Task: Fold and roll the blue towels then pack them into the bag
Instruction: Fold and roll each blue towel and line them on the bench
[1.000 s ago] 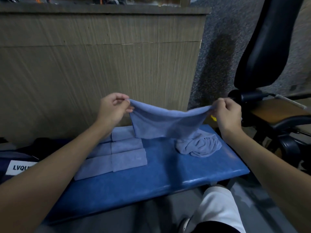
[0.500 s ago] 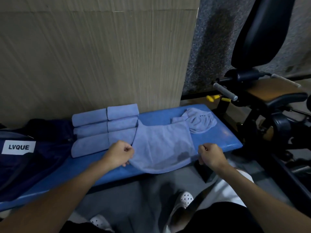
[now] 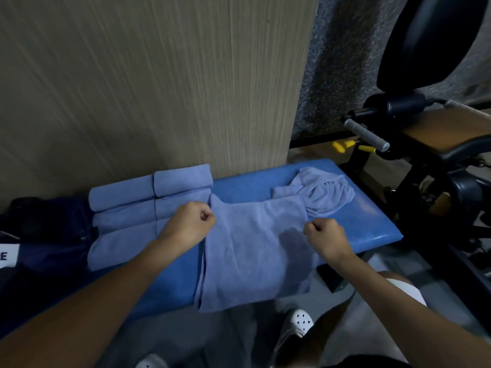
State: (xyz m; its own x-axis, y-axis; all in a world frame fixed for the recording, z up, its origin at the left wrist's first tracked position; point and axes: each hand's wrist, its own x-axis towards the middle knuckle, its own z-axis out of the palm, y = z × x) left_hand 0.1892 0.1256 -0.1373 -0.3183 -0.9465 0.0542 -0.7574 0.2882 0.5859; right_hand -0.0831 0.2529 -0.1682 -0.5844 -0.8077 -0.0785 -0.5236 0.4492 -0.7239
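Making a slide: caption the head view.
Left hand and right hand pinch a light-blue terry towel on a blue padded bench.

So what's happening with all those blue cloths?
A person is folding towels on a padded blue bench. The left hand and right hand each pinch a far corner of one blue towel, which lies flat with its near edge hanging over the front of the bench. Several rolled towels sit in rows to the left, and one crumpled towel waits at the back right. The dark bag lies at the left end, with none of the towels in it yet.
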